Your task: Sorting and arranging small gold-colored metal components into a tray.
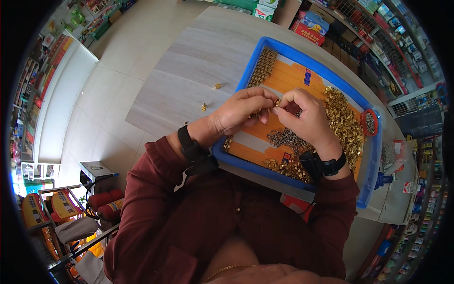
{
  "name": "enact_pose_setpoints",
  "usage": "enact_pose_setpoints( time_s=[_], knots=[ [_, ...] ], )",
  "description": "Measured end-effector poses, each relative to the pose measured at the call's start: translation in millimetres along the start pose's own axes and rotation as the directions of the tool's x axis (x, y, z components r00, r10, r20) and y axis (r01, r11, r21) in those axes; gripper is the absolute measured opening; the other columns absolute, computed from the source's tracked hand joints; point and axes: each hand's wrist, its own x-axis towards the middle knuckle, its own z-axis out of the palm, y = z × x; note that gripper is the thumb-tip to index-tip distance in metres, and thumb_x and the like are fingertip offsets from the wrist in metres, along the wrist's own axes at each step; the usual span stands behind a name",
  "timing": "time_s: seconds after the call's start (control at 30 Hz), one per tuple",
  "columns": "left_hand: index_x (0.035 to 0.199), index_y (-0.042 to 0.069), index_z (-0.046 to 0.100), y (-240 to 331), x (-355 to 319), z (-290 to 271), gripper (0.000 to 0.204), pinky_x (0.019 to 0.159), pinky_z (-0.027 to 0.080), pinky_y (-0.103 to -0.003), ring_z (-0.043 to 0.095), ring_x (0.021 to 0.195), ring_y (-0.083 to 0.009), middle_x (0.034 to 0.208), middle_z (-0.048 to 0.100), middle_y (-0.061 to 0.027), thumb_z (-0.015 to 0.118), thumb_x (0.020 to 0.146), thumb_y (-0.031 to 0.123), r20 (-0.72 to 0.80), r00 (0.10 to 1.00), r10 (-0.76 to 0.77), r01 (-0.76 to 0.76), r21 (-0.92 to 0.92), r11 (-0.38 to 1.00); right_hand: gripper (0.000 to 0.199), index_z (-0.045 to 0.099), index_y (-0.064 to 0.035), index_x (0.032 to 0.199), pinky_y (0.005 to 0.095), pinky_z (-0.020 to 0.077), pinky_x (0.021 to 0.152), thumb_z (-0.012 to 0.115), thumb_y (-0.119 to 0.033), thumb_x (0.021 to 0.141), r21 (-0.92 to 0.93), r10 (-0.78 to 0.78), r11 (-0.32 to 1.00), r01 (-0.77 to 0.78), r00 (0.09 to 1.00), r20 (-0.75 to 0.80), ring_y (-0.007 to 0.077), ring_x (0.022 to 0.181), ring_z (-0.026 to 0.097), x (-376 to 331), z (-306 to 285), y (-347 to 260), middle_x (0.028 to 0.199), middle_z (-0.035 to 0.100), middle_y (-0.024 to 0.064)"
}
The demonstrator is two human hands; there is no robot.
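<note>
My left hand [243, 110] and my right hand [305, 113] meet over a blue tray [293, 54], fingertips pinched together on a small gold metal piece [277, 102]. Under the hands lies an orange sheet [293, 75] in the tray. A heap of small gold pieces [344, 120] fills the tray's right side. A pile of thin dark metal pins [286, 138] lies below my right hand. Rows of assembled gold pieces [263, 67] line the tray's left edge. Both wrists wear black bands.
The tray sits on a pale wooden table [203, 61], with two loose gold pieces [204, 107] left of it. A small red round tin [369, 122] rests at the tray's right rim. Clear plastic bags [392, 156] lie to the right. Shop shelves [378, 28] surround the table.
</note>
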Motion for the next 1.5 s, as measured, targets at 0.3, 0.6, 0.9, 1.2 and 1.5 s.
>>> enact_pose_setpoints(
  time_s=[0.3,0.6,0.9,1.2,1.5],
  knots=[
    [0.097,0.007,0.054,-10,6,-5,0.014,0.047,0.036,-0.016,0.052,0.067,-0.0038,0.085,0.057,-0.0005,0.062,0.086,0.010,-0.052,0.995,0.084,-0.085,-0.011,0.996,0.016,0.066,-0.0031,0.099,0.0218,0.0500,0.067,0.064,-0.004,0.083,0.188,0.100,0.978,-0.095,0.995,-0.018,0.0084,0.074,0.063,-3,-8,1,0.083,0.067,0.0039],
    [0.099,0.007,0.057,-6,4,-3,0.012,0.052,0.040,-0.014,0.052,0.069,-0.0042,0.090,0.057,0.0009,0.060,0.088,0.006,-0.084,0.992,0.094,-0.098,-0.035,0.995,0.014,0.064,-0.0012,0.099,0.0196,0.0481,0.070,0.064,-0.004,0.085,0.382,0.205,0.907,-0.176,0.978,-0.037,0.0047,0.078,0.059,0,2,5,0.087,0.066,0.0021],
    [0.101,0.006,0.060,-10,6,-3,0.014,0.052,0.038,-0.014,0.051,0.068,-0.0028,0.086,0.057,0.0020,0.061,0.089,0.014,-0.127,0.988,0.091,-0.099,-0.052,0.994,0.010,0.064,-0.0024,0.094,0.0171,0.0455,0.064,0.064,-0.003,0.084,0.403,0.222,0.897,-0.184,0.974,-0.050,0.0023,0.072,0.055,1,12,6,0.082,0.062,-0.0017],
    [0.101,0.006,0.060,-8,6,-4,0.015,0.053,0.039,-0.015,0.051,0.069,-0.0034,0.087,0.058,0.0018,0.060,0.090,0.016,-0.107,0.992,0.073,-0.079,-0.052,0.996,0.018,0.063,-0.0048,0.095,0.0238,0.0528,0.067,0.066,0.000,0.078,0.039,-0.060,0.997,0.062,0.997,-0.045,0.0114,0.073,0.064,4,3,0,0.084,0.064,0.0040],
    [0.111,0.003,0.050,-9,4,-3,0.026,0.053,0.039,-0.017,0.053,0.070,-0.0073,0.094,0.056,-0.0041,0.048,0.085,0.004,-0.080,0.993,0.089,-0.082,0.088,0.993,0.021,0.062,-0.0021,0.098,0.0276,0.0521,0.070,0.068,-0.012,0.079,-0.009,0.268,0.963,-0.268,0.963,0.037,0.0160,0.079,0.066,33,-3,37,0.086,0.067,0.0074]
  ],
)
